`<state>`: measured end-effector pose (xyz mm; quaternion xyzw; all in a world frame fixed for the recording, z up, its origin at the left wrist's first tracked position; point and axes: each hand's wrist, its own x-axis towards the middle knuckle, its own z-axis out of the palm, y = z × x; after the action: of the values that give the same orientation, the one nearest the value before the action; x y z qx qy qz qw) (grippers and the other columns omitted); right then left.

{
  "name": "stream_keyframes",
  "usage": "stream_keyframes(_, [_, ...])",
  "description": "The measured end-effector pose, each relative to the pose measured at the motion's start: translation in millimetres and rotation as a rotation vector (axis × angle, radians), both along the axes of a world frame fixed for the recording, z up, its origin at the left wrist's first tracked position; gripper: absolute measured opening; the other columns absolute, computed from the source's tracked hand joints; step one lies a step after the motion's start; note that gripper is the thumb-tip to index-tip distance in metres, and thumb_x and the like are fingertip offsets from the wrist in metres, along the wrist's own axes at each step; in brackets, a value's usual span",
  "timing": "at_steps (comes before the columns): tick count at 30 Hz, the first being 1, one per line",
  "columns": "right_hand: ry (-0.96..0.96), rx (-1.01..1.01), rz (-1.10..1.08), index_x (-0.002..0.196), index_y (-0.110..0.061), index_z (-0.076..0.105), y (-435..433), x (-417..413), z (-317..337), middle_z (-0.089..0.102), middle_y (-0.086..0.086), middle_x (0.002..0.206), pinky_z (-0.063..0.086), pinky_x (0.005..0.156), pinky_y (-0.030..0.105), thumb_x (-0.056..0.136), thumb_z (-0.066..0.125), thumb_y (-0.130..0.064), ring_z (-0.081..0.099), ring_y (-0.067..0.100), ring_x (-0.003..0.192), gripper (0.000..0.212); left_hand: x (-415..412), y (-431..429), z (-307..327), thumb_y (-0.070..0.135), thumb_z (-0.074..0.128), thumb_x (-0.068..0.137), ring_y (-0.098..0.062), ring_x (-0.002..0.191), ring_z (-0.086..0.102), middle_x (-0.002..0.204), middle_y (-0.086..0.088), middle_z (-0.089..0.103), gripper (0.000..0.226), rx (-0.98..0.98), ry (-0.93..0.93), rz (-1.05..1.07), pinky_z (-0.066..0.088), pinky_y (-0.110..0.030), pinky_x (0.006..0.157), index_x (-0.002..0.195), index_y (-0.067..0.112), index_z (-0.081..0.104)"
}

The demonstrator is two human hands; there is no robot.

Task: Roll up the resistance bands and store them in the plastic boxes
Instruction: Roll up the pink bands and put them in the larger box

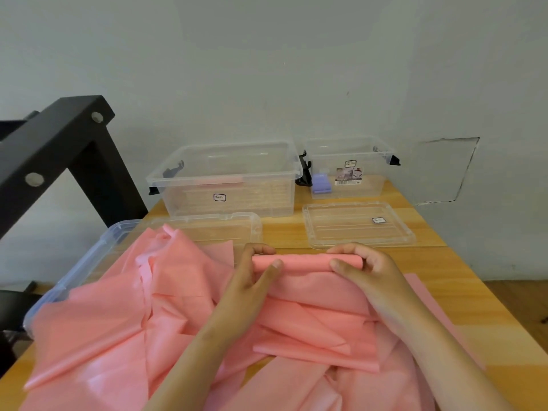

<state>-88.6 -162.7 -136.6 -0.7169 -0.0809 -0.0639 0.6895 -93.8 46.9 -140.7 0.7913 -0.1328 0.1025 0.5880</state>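
A pink resistance band (305, 261) is partly rolled into a short tube at the middle of the wooden table. My left hand (255, 277) grips the roll's left end and my right hand (364, 268) grips its right end, thumbs on the near side. The band's loose tail runs back toward me over a heap of several more pink bands (118, 321). A large clear plastic box (178, 179) stands open behind, with one pink roll (219, 180) inside. A smaller clear box (382, 161) at the back right holds a purple roll (321, 183).
Two clear lids lie flat: one (358, 223) in front of the small box, another (234, 223) partly under the pink heap. A bluish clear box (89, 262) sits at the left table edge beneath the bands. A black metal frame (68, 143) rises at the left. The wall is close behind.
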Motion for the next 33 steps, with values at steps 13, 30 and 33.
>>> stream_keyframes(13, [-0.089, 0.025, 0.046, 0.080, -0.021, 0.071, -3, -5, 8, 0.073, -0.005, 0.092, 0.048, 0.077, 0.015, 0.077, 0.071, 0.007, 0.066, 0.005, 0.089, 0.028, 6, 6, 4, 0.035, 0.060, 0.086, 0.003, 0.068, 0.046, 0.070, 0.020, 0.053, 0.020, -0.094, 0.043, -0.109, 0.036, -0.009, 0.064, 0.082, 0.015, 0.059])
stream_keyframes(30, [-0.063, 0.084, 0.029, 0.078, -0.026, 0.071, -5, -8, 13, 0.068, -0.010, 0.077, 0.046, 0.062, 0.013, 0.067, 0.082, -0.009, 0.060, 0.003, 0.071, 0.023, 7, 7, 3, 0.008, 0.061, 0.088, -0.001, 0.065, 0.048, 0.069, 0.012, 0.055, 0.007, -0.190, 0.053, -0.160, 0.037, -0.012, 0.056, 0.091, 0.001, 0.061])
stream_keyframes(33, [-0.076, 0.051, 0.035, 0.080, -0.027, 0.070, -6, -7, 13, 0.071, -0.008, 0.088, 0.047, 0.072, 0.018, 0.069, 0.081, -0.004, 0.064, 0.006, 0.083, 0.028, 7, 7, 2, 0.012, 0.060, 0.090, 0.000, 0.067, 0.049, 0.072, 0.015, 0.056, 0.006, -0.158, 0.033, -0.158, 0.038, -0.011, 0.060, 0.092, 0.006, 0.062])
